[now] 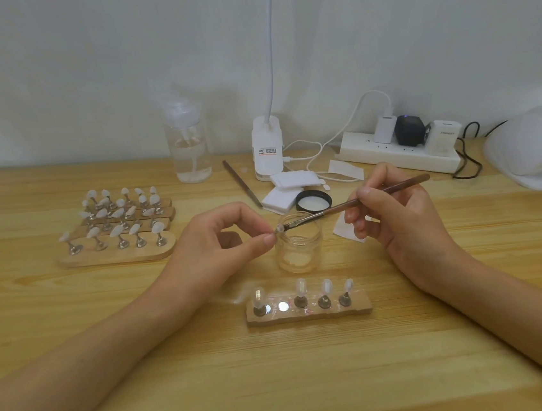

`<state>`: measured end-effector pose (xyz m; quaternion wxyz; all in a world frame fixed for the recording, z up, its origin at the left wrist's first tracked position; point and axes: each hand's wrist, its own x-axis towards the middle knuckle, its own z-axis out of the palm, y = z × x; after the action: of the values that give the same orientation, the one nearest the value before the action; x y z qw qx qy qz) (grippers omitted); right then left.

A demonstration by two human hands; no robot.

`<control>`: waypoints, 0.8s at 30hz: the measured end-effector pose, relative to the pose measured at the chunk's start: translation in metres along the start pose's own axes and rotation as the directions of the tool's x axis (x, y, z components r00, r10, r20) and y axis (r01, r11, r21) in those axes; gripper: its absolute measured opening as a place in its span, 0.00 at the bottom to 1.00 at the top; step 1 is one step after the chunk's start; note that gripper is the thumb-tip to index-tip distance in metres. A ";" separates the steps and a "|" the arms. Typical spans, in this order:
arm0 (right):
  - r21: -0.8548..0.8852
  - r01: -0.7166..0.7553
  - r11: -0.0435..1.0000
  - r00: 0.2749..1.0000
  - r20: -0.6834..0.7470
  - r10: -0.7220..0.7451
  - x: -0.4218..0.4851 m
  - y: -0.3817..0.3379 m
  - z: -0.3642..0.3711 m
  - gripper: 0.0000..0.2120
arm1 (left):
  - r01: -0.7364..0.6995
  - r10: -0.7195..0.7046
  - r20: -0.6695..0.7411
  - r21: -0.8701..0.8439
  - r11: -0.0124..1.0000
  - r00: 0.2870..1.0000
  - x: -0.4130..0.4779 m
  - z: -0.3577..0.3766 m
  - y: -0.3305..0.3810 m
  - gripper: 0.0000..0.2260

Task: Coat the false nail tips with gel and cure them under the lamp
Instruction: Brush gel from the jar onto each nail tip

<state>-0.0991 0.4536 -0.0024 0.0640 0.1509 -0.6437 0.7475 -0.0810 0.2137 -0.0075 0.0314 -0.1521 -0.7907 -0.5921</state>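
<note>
Coating step: the nail tip [278,228], pinched in the left hand [220,240] above the open jar [299,249], meets the brush [362,199] gripped by the right hand [400,211] (gel too clear to discern). Next, probably: steady reseating on the stand [357,308], at its vacant magnet.

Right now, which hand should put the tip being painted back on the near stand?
Likely left: the left hand pinches the nail tip, close to the empty spot on the stand, while the right hand holds the brush.

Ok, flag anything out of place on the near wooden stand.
The near wooden strip stand shows a bare silver magnet among four clear nail tips on holders; the left hand pinches another tip.
</note>
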 end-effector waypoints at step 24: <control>0.061 0.200 0.978 0.975 0.091 -0.205 0.009 -0.011 -0.017 0.11 | 0.001 -0.001 0.013 -0.004 1.000 1.000 0.000 0.000 -0.001 0.04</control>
<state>-0.1073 0.4712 0.0087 0.1046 0.2532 -0.6080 0.7452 -0.0816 0.2132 -0.0080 0.0256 -0.1556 -0.7897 -0.5929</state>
